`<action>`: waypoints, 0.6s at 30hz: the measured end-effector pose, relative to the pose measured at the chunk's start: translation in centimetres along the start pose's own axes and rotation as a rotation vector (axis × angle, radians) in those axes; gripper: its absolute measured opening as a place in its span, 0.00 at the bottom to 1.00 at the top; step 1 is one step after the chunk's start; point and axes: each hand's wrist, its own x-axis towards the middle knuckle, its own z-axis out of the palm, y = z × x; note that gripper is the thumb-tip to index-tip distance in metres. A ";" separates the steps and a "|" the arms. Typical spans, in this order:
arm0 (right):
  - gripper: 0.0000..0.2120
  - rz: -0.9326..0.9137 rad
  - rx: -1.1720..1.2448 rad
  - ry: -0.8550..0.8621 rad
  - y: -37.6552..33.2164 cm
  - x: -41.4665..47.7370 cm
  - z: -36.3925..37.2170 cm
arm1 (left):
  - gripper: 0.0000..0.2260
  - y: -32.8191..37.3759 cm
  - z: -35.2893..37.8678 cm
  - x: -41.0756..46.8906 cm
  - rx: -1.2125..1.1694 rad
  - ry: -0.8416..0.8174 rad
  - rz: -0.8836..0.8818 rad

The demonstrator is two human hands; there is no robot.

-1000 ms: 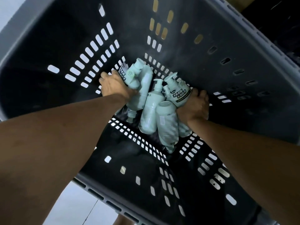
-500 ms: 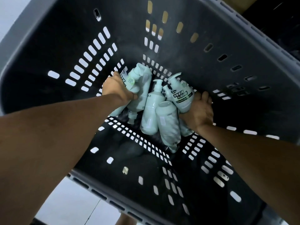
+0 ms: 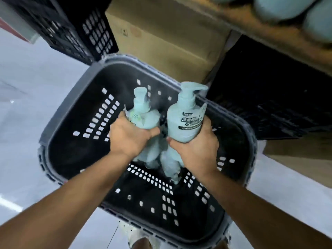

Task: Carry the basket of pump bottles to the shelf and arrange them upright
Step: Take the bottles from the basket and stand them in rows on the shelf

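A dark grey perforated basket (image 3: 59, 123) sits on the floor below me. My left hand (image 3: 130, 136) grips a pale green pump bottle (image 3: 143, 114), held above the basket with its pump pointing away from me. My right hand (image 3: 195, 147) is closed around a second pale green pump bottle (image 3: 186, 121) with a dark printed label, also raised. More bottles (image 3: 170, 163) show beneath my hands; whether they are gripped too or lie in the basket is unclear. A wooden shelf (image 3: 269, 31) runs across the top right, with blurred pale green bottles (image 3: 287, 8) standing on it.
A brown cardboard box (image 3: 161, 42) stands right behind the basket. Black plastic crates sit at the upper left (image 3: 77, 29) and under the shelf at the right (image 3: 278, 105). Pale tiled floor (image 3: 27, 87) spreads to the left. Another cardboard box (image 3: 301, 159) lies at the right.
Both hands have lifted up out of the basket bottom, each with a bottle. The view has pulled back and risen, so the basket rim, boxes and shelf now show.
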 end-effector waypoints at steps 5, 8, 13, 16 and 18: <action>0.45 -0.007 0.191 0.216 -5.0 -1.1 -9.7 | 0.24 8.9 -4.9 -5.9 -0.231 0.023 0.107; 0.45 -0.002 0.215 0.278 -5.8 -1.7 -16.1 | 0.27 14.7 -6.5 -9.7 -0.288 0.022 0.178; 0.46 -0.017 0.256 0.429 -6.3 -2.0 -25.3 | 0.31 24.3 -7.3 -13.6 -0.304 -0.064 0.357; 0.46 -0.034 0.278 0.544 -6.0 -1.6 -29.7 | 0.33 29.1 -6.2 -15.7 -0.283 -0.076 0.472; 0.45 -0.031 0.280 0.608 -5.6 -1.2 -32.6 | 0.33 31.9 -5.0 -16.8 -0.290 -0.091 0.513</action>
